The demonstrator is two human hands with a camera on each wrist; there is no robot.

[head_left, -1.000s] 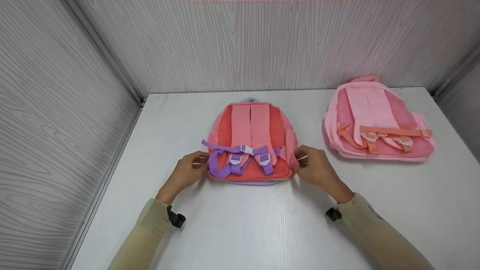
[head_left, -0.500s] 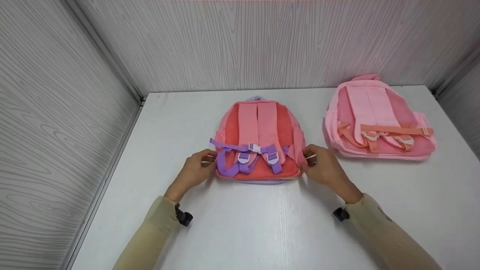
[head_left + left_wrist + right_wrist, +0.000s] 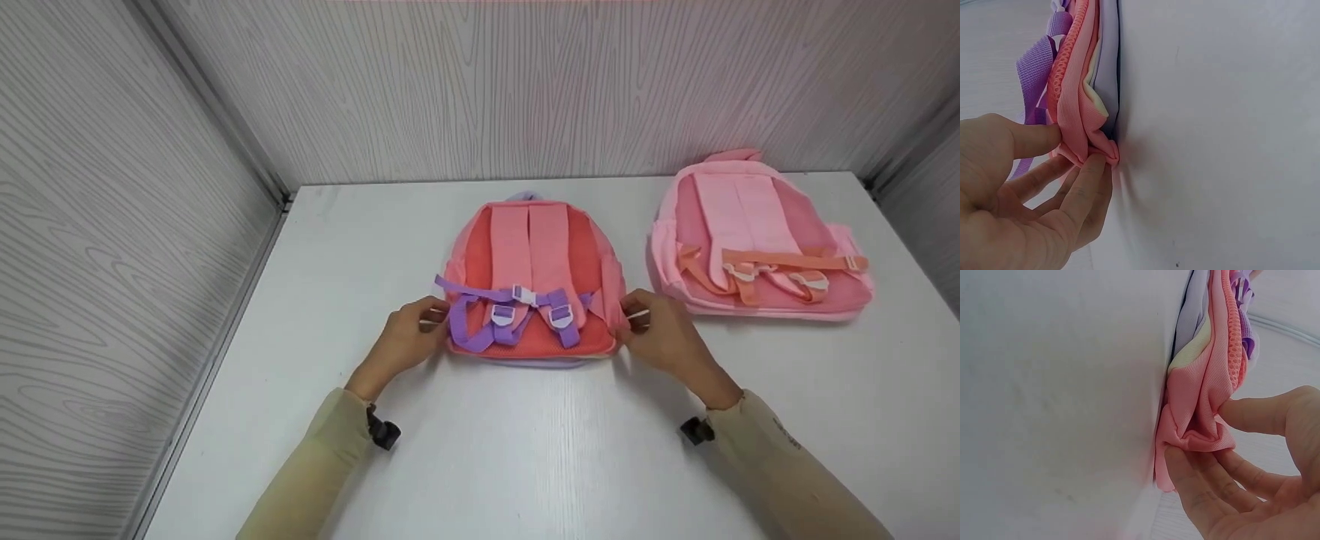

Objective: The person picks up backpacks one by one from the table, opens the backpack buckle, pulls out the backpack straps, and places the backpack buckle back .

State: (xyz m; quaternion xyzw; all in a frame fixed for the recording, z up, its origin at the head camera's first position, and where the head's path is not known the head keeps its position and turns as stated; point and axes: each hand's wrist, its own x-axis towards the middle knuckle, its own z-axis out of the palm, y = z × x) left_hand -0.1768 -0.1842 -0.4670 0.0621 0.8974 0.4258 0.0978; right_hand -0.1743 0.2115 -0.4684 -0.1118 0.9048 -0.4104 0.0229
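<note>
A small coral-pink backpack (image 3: 547,240) lies on the white table with its straps facing up. Purple webbing and white buckles cross its lower part, and a lavender layer shows beneath it. At its lower left corner my left hand (image 3: 410,334) pinches the pink fabric, thumb above and fingers below. My right hand (image 3: 667,336) grips the opposite lower corner the same way. The right wrist view shows the pink side fabric (image 3: 1196,405) folded between thumb and fingers. In the left wrist view the bunched corner (image 3: 1092,135) sits against the fingertips.
A second, lighter pink backpack (image 3: 757,247) with orange straps lies at the back right, close to my right hand. Wood-grain panels (image 3: 480,90) rise behind and on both sides of the white table (image 3: 480,465).
Both hands have shifted to the right together, and the coral-pink backpack has slid along with them, nearer the lighter pink one. The grip at both corners stays the same.
</note>
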